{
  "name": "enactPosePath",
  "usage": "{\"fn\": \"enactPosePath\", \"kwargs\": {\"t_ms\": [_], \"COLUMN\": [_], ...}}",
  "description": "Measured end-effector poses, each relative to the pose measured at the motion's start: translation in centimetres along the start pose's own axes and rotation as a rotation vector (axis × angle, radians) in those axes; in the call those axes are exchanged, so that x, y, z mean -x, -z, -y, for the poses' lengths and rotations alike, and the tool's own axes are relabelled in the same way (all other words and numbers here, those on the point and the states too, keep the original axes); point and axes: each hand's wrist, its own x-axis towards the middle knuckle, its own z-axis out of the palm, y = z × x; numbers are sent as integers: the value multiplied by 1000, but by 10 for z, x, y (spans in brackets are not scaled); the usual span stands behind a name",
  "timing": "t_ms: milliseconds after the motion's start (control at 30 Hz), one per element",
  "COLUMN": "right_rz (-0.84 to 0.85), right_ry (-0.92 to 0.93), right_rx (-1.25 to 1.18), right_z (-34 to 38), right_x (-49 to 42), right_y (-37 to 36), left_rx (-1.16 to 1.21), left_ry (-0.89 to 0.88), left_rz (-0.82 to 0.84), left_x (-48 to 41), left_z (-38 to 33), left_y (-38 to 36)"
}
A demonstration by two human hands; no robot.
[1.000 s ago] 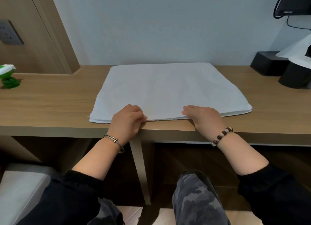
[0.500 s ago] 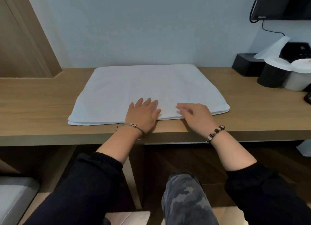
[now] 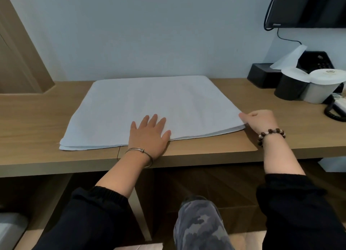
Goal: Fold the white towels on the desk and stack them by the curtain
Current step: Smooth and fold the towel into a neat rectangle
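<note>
The white towel (image 3: 149,107) is being pinned by the newly flattened left hand (image 3: 149,135) — its right corner is being pinched by the relocated right hand (image 3: 260,121), for another fold.

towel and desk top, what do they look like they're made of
The towel looks like white woven cloth, probably cotton: matte and limp, with thin soft layers showing along its near edge. The desk looks like light brown wood veneer or laminate with a satin finish and straight grain lines; solid wood cannot be ruled out.
</note>
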Motion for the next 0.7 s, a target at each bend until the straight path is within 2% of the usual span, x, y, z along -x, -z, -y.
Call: {"fn": "enactPosePath", "kwargs": {"t_ms": [167,433,700], "right_rz": [119,197,256], "right_ry": [-85,-48,-85], "right_rx": [80,258,278], "right_z": [4,8,8], "right_x": [-2,-9,-14], "right_y": [9,11,17], "left_rx": [1,-6,-10], "left_ry": [13,18,52], "left_rz": [-17,-25,-11], "left_x": [-2,-3,-4], "left_z": [1,1,1], "left_y": [-2,-4,-6]}}
